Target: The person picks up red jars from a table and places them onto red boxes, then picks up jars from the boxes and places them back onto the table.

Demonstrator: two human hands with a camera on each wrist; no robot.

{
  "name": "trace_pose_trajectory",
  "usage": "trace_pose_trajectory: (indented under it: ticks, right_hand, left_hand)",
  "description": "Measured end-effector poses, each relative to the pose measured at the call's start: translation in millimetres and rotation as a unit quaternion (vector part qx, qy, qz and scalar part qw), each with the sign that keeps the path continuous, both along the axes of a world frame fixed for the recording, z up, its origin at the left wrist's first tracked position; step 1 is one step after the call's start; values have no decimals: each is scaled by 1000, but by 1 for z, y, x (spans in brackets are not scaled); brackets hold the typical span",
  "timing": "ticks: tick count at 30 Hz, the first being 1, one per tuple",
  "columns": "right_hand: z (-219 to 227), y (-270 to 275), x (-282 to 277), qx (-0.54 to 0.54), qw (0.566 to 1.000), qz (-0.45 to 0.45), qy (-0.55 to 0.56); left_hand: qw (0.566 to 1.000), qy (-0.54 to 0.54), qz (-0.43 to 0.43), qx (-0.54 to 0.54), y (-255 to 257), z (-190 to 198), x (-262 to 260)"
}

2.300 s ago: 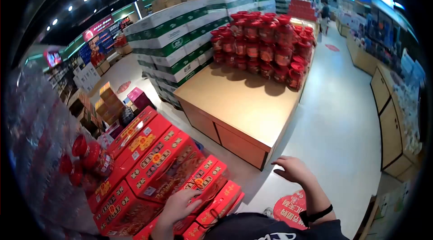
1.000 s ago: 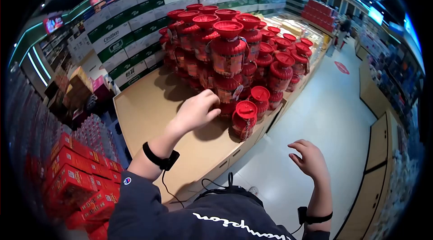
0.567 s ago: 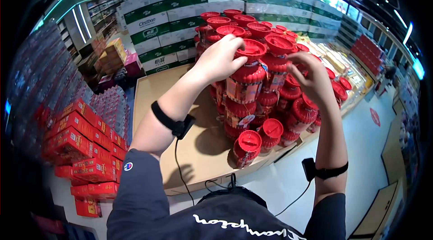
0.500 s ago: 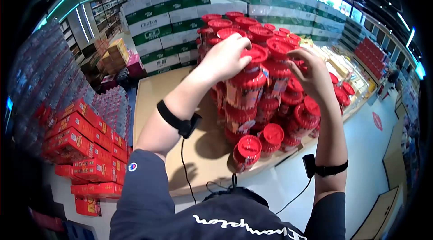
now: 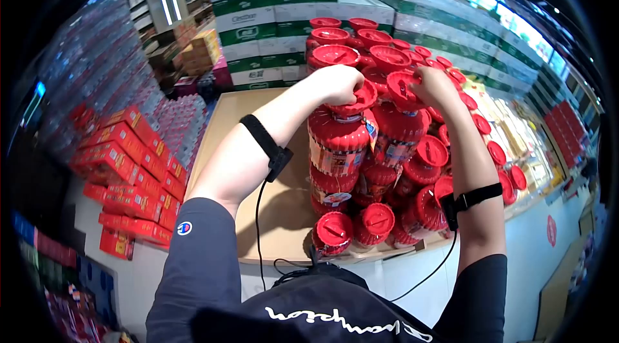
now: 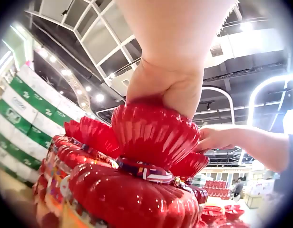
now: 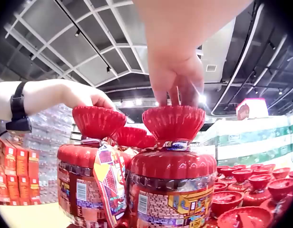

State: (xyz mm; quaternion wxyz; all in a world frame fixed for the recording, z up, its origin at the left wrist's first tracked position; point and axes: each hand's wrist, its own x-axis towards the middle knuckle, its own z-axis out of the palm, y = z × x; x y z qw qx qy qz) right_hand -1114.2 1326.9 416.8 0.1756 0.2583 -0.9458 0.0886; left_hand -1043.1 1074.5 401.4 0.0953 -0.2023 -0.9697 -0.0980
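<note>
My left hand has its fingers down inside the flared red lid of a front jar on the stack, gripping it from above. Beside it, my right hand grips the lid of the neighbouring jar in the same way. In the right wrist view the two jars stand upright side by side, a patterned tag hanging between them. The left wrist view has my left hand sunk into its lid. Both grips on the inner parts of the lids are hidden.
More red-lidded jars stand behind, and two low jars are at the front edge of the wooden table. White-green cartons are stacked behind. Red boxes and wrapped bottles are at the left.
From the red boxes, the view has shifted to the jar table. Both hands have come to the top jars, and their fingers have gone down into two lids.
</note>
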Motion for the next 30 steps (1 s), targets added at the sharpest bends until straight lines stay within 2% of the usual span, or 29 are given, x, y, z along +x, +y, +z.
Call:
trace_pose_trajectory:
  ticks: [3,5,8,11,12,13,14,15,17,19,21,22,24,25,27,29,30]
  right_hand:
    - [-4,-2,-20,8,998,11,-57]
    - [-4,-2,-32,20,995,28,-95]
    - [-10,1,-44,-25,995,59,-72]
    - [10,10,-22,-84,990,106,-33]
    - [23,15,-13,-97,986,132,-39]
    - [31,21,3,-127,979,157,16]
    - [44,23,13,-134,975,173,-41]
    - [48,24,23,-167,965,202,-29]
    - [60,24,56,-164,957,233,-44]
    - [50,17,74,-172,933,315,-30]
    - [41,6,106,-159,916,363,-65]
    - [32,-3,118,-155,897,411,-40]
    - [12,-28,150,-158,856,484,-84]
    - [9,-40,175,-121,864,477,-108]
    - [-14,-75,217,-105,827,536,-132]
    - [-33,-113,267,-91,790,575,-192]
    - [-42,-130,287,-81,776,592,-199]
  left_hand:
    - [999,17,31,33,7,-2,7]
    - [998,25,54,31,17,11,35]
    - [989,76,126,30,28,34,95]
    - [972,79,178,132,20,42,163]
    - [956,77,202,196,18,42,190]
    - [945,78,230,220,18,42,218]
    - [942,83,263,191,16,41,245]
    - [928,80,289,220,18,36,274]
    - [905,83,385,164,23,21,329]
    - [878,69,456,128,36,1,381]
    - [814,23,560,153,53,-19,428]
    - [807,27,574,137,57,-32,452]
    - [756,23,650,75,72,-45,496]
    - [724,17,687,61,74,-53,522]
    - [682,22,729,62,76,-63,577]
    - [624,29,774,106,76,-74,636]
    - [619,45,773,135,73,-90,669]
